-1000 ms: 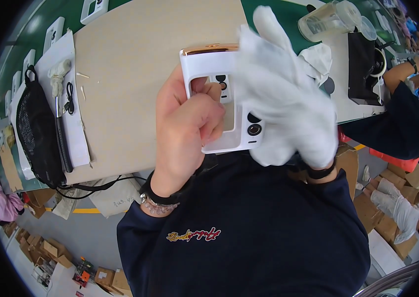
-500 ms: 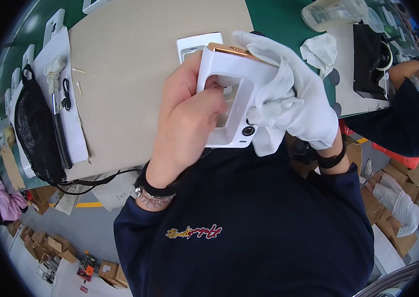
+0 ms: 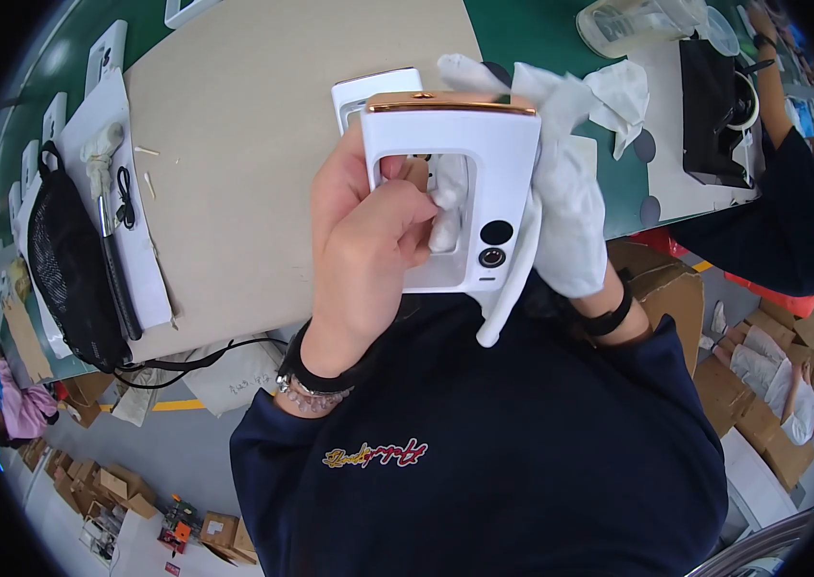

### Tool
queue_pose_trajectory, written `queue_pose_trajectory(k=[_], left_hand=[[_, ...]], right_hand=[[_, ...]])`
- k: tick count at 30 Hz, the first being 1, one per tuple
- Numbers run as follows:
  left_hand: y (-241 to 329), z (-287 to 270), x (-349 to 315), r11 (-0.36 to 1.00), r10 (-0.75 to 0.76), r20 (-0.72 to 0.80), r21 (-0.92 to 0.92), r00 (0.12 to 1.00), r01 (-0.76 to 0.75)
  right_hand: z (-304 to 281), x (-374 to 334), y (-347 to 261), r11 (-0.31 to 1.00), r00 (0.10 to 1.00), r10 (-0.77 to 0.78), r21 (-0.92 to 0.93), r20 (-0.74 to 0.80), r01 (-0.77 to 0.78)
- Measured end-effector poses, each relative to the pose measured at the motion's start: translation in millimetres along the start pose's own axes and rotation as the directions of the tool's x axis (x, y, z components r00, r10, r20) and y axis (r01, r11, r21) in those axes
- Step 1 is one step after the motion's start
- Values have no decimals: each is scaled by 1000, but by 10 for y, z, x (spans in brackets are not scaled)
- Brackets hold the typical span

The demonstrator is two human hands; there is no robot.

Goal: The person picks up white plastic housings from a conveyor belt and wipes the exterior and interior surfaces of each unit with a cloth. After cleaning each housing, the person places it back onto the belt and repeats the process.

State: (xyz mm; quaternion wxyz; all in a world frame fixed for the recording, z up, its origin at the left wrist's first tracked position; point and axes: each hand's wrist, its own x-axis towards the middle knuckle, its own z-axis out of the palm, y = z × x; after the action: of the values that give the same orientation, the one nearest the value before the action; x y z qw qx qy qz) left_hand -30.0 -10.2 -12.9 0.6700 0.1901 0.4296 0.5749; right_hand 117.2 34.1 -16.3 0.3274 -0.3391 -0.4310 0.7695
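A white plastic housing [image 3: 506, 192] with a copper-coloured top edge, a large rectangular opening and two round dark parts near its lower right is held in front of my chest. My left hand [image 3: 359, 240], bare, grips its left side, thumb and fingers curled through the opening. My right hand [image 3: 565, 212], in a white glove, is at the housing's right edge, partly behind it. A white cloth [image 3: 501, 313] hangs from that hand below the housing's lower right corner. White fabric also shows through the opening; whether it is glove or cloth is unclear.
A second white housing [image 3: 375, 87] lies behind on the beige board [image 3: 243, 192]. At left are a black mesh pouch [image 3: 70, 260], a brush with a wrapped head [image 3: 111, 250] and cotton swabs [image 3: 149, 185]. At right are a crumpled cloth [image 3: 621, 101], a clear jar [image 3: 633, 24] and a co-worker's arm [image 3: 780, 106].
The housing has turned so its front faces me more squarely. My gloved right hand has moved off its front face to the right edge and behind. My left hand keeps its grip.
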Motion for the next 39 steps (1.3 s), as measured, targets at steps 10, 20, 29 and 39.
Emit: queue_pose_trajectory(k=[10,20,29,39], left_hand=[[-133,302,-44,847,-81,-155,-532,985,-14],[61,327,-39,927,-122,231,-321,965,194],[703,-99,667,888,264,76,370,962,-273],[939,-344,2866,-356,570,38,912,821,205]], right_hand=[[92,-331,75,987,981,-161,-2,-108,162],[-46,-374,36,933,849,-358,-123,-388,337],[-525,-248,-232,804,607,-567,-211,-557,556],[-820,-461,-197,795,773,-595,-304,-221,525]])
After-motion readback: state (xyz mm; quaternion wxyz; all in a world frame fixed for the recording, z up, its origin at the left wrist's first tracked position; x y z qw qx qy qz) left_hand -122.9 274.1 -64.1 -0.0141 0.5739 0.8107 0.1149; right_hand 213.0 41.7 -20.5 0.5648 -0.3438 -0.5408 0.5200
